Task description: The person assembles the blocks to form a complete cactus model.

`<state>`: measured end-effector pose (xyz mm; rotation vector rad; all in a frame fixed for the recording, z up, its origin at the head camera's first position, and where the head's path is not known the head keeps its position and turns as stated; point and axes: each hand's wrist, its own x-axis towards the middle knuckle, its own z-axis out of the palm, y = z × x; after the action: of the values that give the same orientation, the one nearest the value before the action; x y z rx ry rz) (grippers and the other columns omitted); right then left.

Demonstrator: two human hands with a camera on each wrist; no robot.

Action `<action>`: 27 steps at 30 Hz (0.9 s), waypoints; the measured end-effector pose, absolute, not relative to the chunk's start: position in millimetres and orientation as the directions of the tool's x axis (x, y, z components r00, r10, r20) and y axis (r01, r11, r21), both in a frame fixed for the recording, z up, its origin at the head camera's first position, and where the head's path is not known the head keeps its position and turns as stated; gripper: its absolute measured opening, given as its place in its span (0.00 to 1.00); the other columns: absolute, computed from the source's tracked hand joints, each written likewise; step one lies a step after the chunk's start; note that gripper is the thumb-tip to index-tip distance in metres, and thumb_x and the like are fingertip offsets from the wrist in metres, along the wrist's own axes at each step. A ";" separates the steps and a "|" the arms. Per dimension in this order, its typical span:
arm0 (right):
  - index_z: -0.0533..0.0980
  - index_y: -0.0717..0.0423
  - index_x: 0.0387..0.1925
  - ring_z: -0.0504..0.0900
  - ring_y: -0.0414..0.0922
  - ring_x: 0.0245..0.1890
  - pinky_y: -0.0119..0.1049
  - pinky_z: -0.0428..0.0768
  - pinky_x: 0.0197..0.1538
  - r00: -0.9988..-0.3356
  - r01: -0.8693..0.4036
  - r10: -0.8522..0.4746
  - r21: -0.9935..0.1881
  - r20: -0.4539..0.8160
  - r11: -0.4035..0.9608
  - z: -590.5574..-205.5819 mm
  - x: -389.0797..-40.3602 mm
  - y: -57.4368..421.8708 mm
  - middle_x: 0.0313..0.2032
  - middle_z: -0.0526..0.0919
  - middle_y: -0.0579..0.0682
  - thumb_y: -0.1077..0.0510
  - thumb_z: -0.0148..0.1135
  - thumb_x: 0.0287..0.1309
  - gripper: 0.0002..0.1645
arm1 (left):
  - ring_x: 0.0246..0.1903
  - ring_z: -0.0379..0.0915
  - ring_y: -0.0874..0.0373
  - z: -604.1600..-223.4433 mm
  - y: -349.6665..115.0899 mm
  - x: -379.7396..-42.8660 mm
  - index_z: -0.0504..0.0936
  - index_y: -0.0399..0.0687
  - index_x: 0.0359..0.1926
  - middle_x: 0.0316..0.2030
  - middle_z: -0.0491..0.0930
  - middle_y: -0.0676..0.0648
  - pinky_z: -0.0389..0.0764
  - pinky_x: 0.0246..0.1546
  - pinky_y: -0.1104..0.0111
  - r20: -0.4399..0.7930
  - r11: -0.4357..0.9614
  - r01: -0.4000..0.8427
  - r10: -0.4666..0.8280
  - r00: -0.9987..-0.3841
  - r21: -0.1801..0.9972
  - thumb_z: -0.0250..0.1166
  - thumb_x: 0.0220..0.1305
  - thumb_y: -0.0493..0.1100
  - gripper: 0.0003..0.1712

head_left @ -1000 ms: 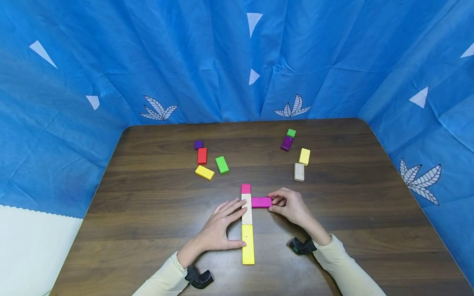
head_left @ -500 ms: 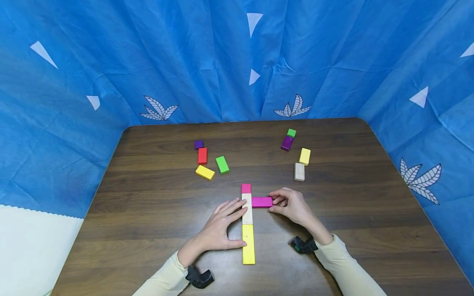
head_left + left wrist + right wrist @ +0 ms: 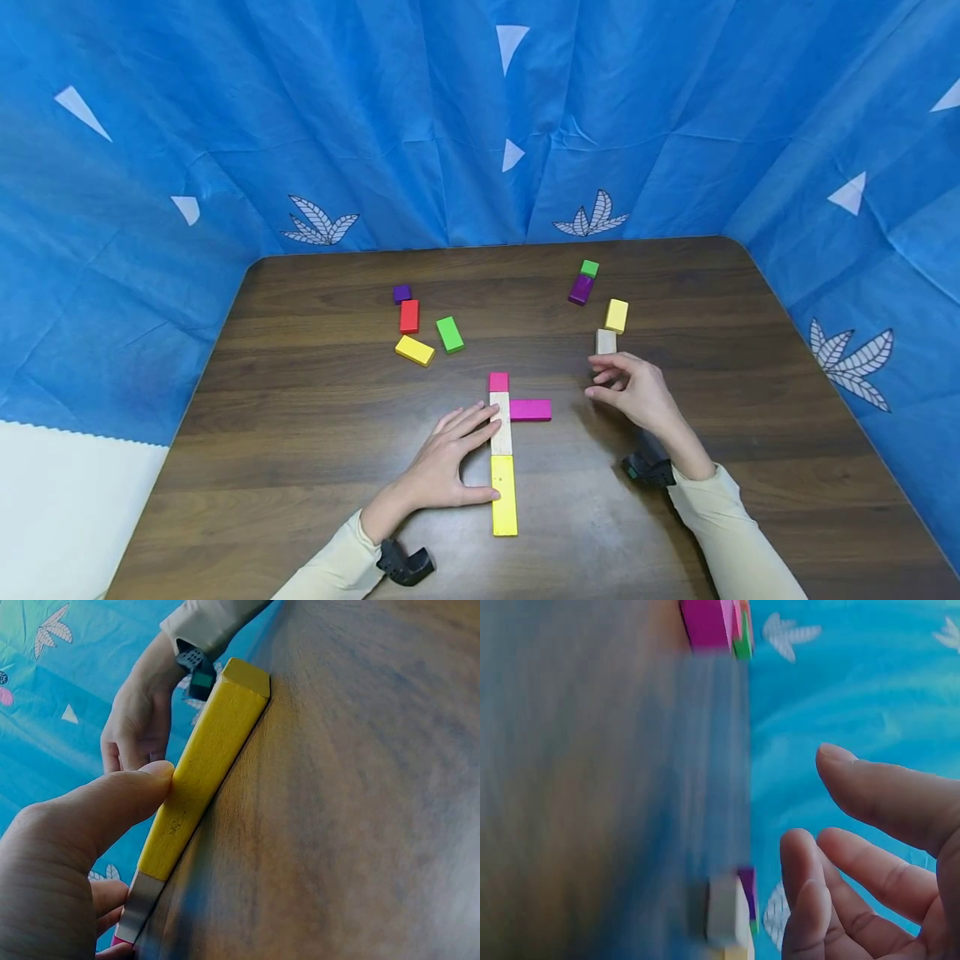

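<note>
In the head view, my left hand (image 3: 442,467) touches a row of blocks with straight, spread fingers. Its fingertips lie on the pale wooden block (image 3: 501,437), and the thumb touches the long yellow block (image 3: 504,508). A small pink block (image 3: 498,382) forms the row's far end. Against the pale block's right side lies a magenta block (image 3: 531,410), with no hand on it. My right hand (image 3: 637,392) holds nothing; a gap separates thumb and fingers. It is just in front of a whitish block (image 3: 606,341), hiding its near part.
At the back left lie a purple cube (image 3: 402,293), a red block (image 3: 409,317), a yellow-orange block (image 3: 415,350) and a green block (image 3: 450,334). Beyond the right hand are a light yellow block (image 3: 617,316), a dark purple block (image 3: 581,289) and a green cube (image 3: 589,268).
My right hand has let go of the magenta block and moved right and slightly away, toward the whitish block. The left hand and the block row stay in place.
</note>
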<state>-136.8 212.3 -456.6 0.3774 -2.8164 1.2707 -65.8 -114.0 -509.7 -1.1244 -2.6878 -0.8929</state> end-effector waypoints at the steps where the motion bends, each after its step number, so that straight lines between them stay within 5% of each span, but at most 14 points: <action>1: 0.80 0.64 0.50 0.83 0.40 0.32 0.25 0.78 0.31 -0.973 -0.226 -0.189 -0.730 0.134 0.646 -455.5 -140.1 216.5 0.38 0.86 0.56 0.64 0.77 0.44 0.27 | 0.72 0.57 0.48 -509.8 -114.2 -65.8 0.70 0.46 0.68 0.72 0.64 0.49 0.60 0.68 0.47 0.296 0.559 0.674 0.621 -0.726 0.483 0.74 0.44 0.65 0.53; 6: 0.76 0.66 0.56 0.84 0.52 0.39 0.25 0.78 0.34 -0.988 -0.154 -0.119 -0.715 0.099 0.682 -453.2 -157.2 235.8 0.45 0.83 0.61 0.64 0.75 0.46 0.33 | 0.73 0.56 0.48 -509.1 -114.6 -65.5 0.69 0.46 0.69 0.72 0.63 0.49 0.59 0.69 0.47 0.275 0.564 0.663 0.621 -0.734 0.493 0.74 0.44 0.65 0.53; 17: 0.69 0.66 0.64 0.81 0.59 0.50 0.52 0.80 0.50 -0.988 -0.006 -0.112 -0.692 -0.108 0.722 -461.8 -182.1 249.5 0.56 0.77 0.66 0.57 0.74 0.51 0.41 | 0.72 0.57 0.47 -509.4 -113.8 -65.2 0.70 0.45 0.69 0.72 0.63 0.48 0.60 0.68 0.46 0.295 0.562 0.676 0.622 -0.725 0.478 0.74 0.44 0.66 0.54; 27: 0.67 0.68 0.64 0.80 0.58 0.48 0.44 0.79 0.48 -0.981 0.019 -0.122 -0.704 -0.149 0.710 -466.1 -192.1 249.4 0.53 0.76 0.66 0.60 0.73 0.51 0.41 | 0.72 0.57 0.47 -511.3 -114.4 -65.8 0.69 0.46 0.69 0.72 0.62 0.49 0.60 0.67 0.46 0.299 0.561 0.683 0.626 -0.720 0.468 0.73 0.45 0.67 0.53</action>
<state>-192.1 249.4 -466.1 0.0940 -3.0746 1.2683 -65.8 -114.4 -511.3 -1.1306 -2.6873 -0.8708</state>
